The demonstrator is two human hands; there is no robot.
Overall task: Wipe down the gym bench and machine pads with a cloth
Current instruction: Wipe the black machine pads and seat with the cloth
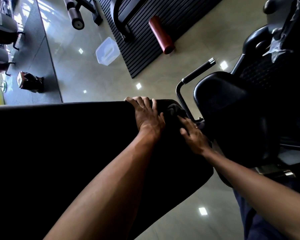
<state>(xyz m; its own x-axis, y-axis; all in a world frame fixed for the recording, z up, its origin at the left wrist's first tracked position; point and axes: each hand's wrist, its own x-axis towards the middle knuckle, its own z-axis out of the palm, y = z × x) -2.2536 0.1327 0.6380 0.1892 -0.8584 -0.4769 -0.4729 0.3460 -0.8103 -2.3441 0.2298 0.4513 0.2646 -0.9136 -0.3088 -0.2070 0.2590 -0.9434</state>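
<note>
A large black bench pad [62, 146] fills the left and middle of the view. My left hand [146, 115] grips its far top edge, fingers curled over the rim. Just to the right, my right hand [193, 134] presses a dark grey cloth [174, 109] against the pad's far right corner; the fingers lie fairly straight on the cloth. A second black seat pad [220, 99] stands to the right, beside the hands.
A black handle bar with a chrome tip [197, 71] rises between the two pads. On the glossy floor lie a clear plastic container [107, 51], a red foam roller [161, 34] on a ribbed black mat [145, 49], and a dark bag [31, 82].
</note>
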